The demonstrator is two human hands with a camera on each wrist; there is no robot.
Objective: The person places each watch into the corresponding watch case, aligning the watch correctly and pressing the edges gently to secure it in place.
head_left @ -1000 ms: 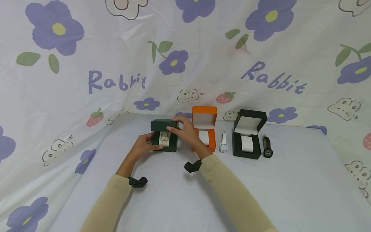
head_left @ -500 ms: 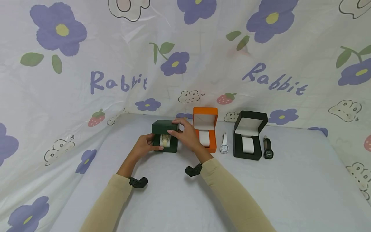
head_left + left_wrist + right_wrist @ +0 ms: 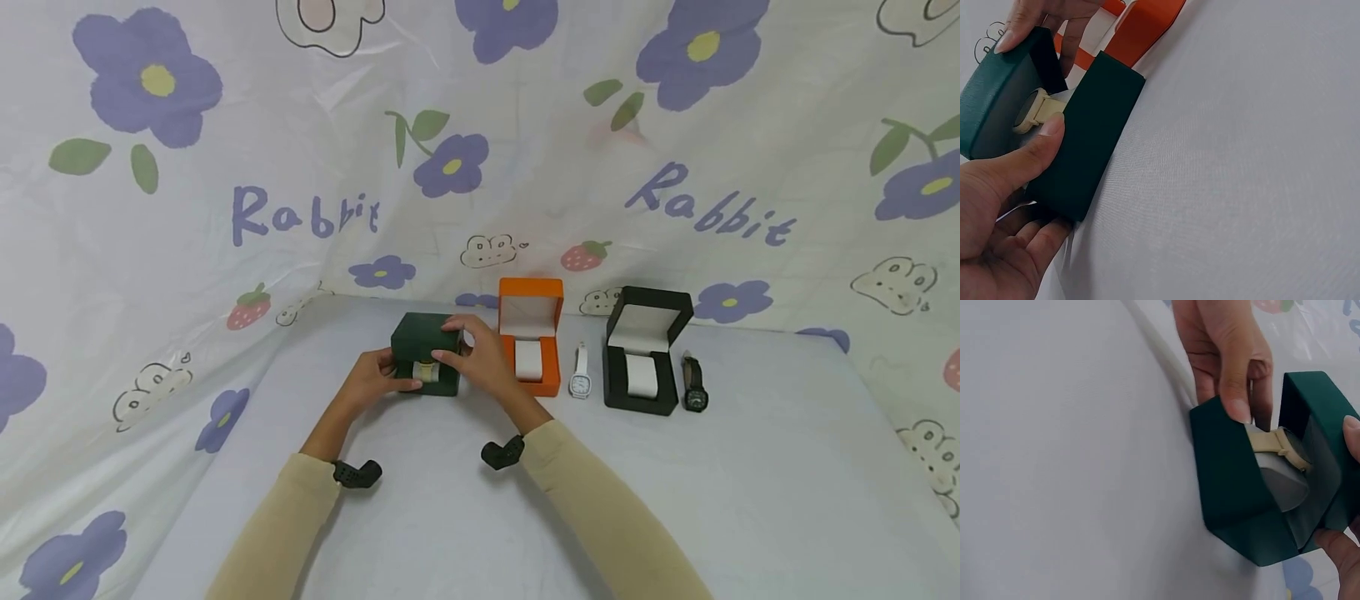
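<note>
A dark green watch box (image 3: 426, 337) stands on the table with its lid tilted partway down. Inside it, a gold-toned watch (image 3: 1282, 445) is wrapped round a pale cushion (image 3: 1282, 478). My left hand (image 3: 369, 377) grips the base at its left side, thumb on the front rim and fingers round the side, as the left wrist view shows. With the thumb in front and fingers on top, my right hand (image 3: 480, 350) holds the lid (image 3: 1000, 103) at its right end. The head view hides most of the watch behind the lid.
Right of the green box stands an orange watch box (image 3: 551, 367), lid up, with a white cushion. A white watch (image 3: 580, 375) lies beside it. Further right are a black watch box (image 3: 660, 392), lid up, and a black watch (image 3: 694, 385). A patterned curtain (image 3: 540, 167) hangs behind.
The green box's lid has swung down and forward under my right hand, covering more of the watch. My left hand stays on the base.
</note>
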